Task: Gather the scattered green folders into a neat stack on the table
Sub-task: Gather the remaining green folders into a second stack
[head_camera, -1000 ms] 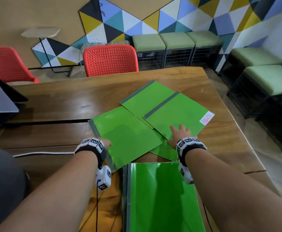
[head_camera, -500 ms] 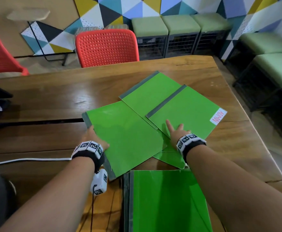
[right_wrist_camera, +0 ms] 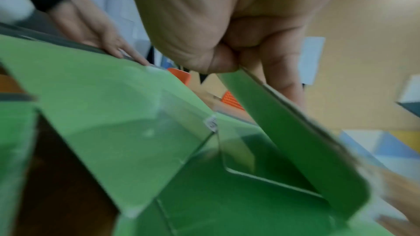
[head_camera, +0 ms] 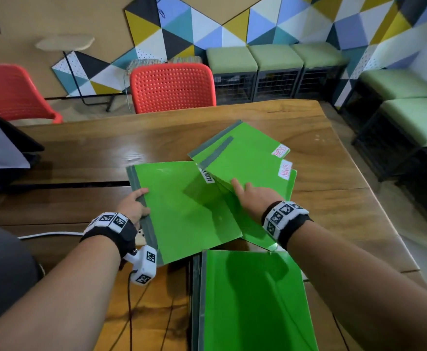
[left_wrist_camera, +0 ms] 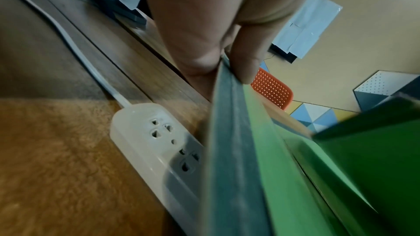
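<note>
Several green folders lie on the wooden table (head_camera: 80, 153). My left hand (head_camera: 141, 201) pinches the grey spine of the left folder (head_camera: 182, 211), thumb on top; the left wrist view shows this pinch on the spine (left_wrist_camera: 229, 132) by the left hand (left_wrist_camera: 227, 71). My right hand (head_camera: 242, 191) grips the near edge of the labelled right folders (head_camera: 245, 158) and tilts them up. In the right wrist view the right hand (right_wrist_camera: 236, 69) pinches that raised folder (right_wrist_camera: 284, 141). Another green folder (head_camera: 253, 300) lies flat at the near edge.
A white power strip (left_wrist_camera: 154, 141) and its cable lie on the table just left of the left folder. A dark device with a white sheet (head_camera: 2, 148) sits at the far left. Red chairs (head_camera: 172, 87) stand behind the table; the table's right edge is close to the folders.
My right hand has gone from lying flat on the right folders to gripping and lifting their near edge; they have slid closer together. My left hand has moved up the spine and grips it.
</note>
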`<state>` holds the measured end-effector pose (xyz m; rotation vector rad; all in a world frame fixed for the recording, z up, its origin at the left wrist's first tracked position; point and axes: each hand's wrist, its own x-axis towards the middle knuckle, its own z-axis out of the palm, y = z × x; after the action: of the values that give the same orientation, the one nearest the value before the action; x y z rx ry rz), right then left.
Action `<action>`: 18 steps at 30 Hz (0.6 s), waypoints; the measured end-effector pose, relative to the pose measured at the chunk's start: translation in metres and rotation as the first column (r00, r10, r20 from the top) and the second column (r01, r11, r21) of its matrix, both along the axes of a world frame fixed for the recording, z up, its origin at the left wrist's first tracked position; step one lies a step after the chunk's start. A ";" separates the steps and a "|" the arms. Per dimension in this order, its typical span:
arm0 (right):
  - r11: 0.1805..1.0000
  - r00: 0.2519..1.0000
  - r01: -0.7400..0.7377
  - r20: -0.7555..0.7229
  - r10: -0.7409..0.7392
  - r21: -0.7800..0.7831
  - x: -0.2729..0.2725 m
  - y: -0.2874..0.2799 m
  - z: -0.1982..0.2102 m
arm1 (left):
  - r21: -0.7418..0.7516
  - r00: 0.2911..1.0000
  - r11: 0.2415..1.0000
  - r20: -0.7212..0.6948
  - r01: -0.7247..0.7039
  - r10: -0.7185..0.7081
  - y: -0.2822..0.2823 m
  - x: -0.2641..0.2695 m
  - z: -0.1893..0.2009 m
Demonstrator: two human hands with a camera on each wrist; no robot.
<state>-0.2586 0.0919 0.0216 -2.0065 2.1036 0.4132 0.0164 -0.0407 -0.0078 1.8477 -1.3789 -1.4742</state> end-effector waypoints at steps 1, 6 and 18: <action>0.996 0.996 -0.085 0.006 0.085 -0.015 0.012 0.005 0.004 | 0.022 0.995 0.999 -0.096 -0.033 0.035 0.003 0.001 -0.001; 0.920 0.921 -0.390 0.016 0.390 0.018 0.062 0.029 -0.016 | 0.274 0.935 0.952 -0.283 -0.133 0.212 0.017 0.008 -0.002; 0.971 0.942 0.233 0.257 -0.214 -0.044 0.013 -0.016 -0.072 | -0.114 0.985 0.990 0.138 -0.085 0.101 0.005 0.041 -0.015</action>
<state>-0.2451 0.0761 -0.0509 -1.7220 2.1774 0.0391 0.0575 -0.0361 -0.0226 1.9531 -1.3876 -1.2172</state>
